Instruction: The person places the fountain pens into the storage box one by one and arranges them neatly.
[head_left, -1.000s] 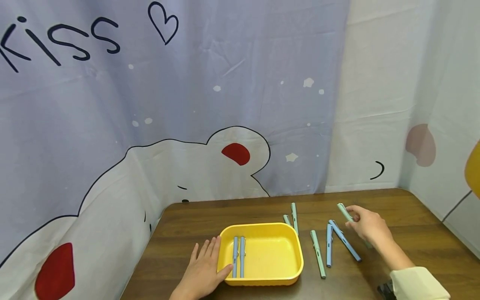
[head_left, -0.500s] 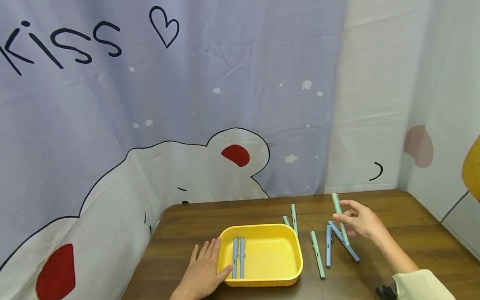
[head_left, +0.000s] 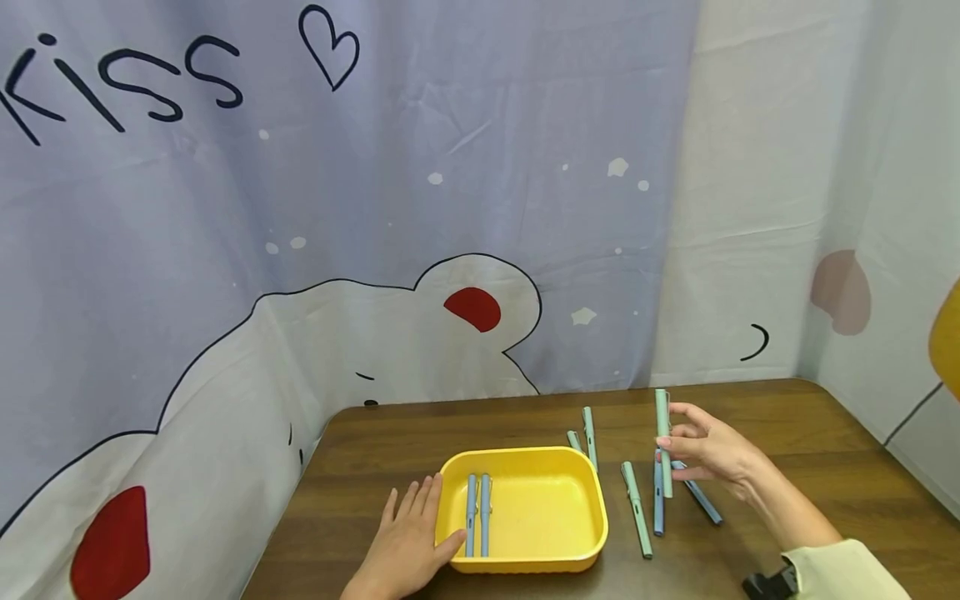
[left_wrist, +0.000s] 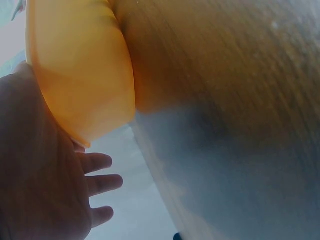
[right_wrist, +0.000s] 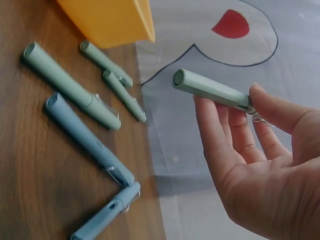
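Between thumb and fingers my right hand pinches a light green pen, raised over the table and nearly upright in the head view. Behind and below it lie two blue pens whose clip ends meet. My left hand rests with straight fingers along the left side of a yellow tray. Two blue pens lie side by side in the tray's left part. In the left wrist view, the fingers extend past the tray's wall.
A green pen lies just right of the tray. Two more green pens are at its back right corner, one partly hidden by the rim. The brown wooden table ends at a printed curtain behind.
My right hand has lifted the green pen off the table's right side, moved it left over the blue pens and turned it more upright. My left hand and the tray stay put.
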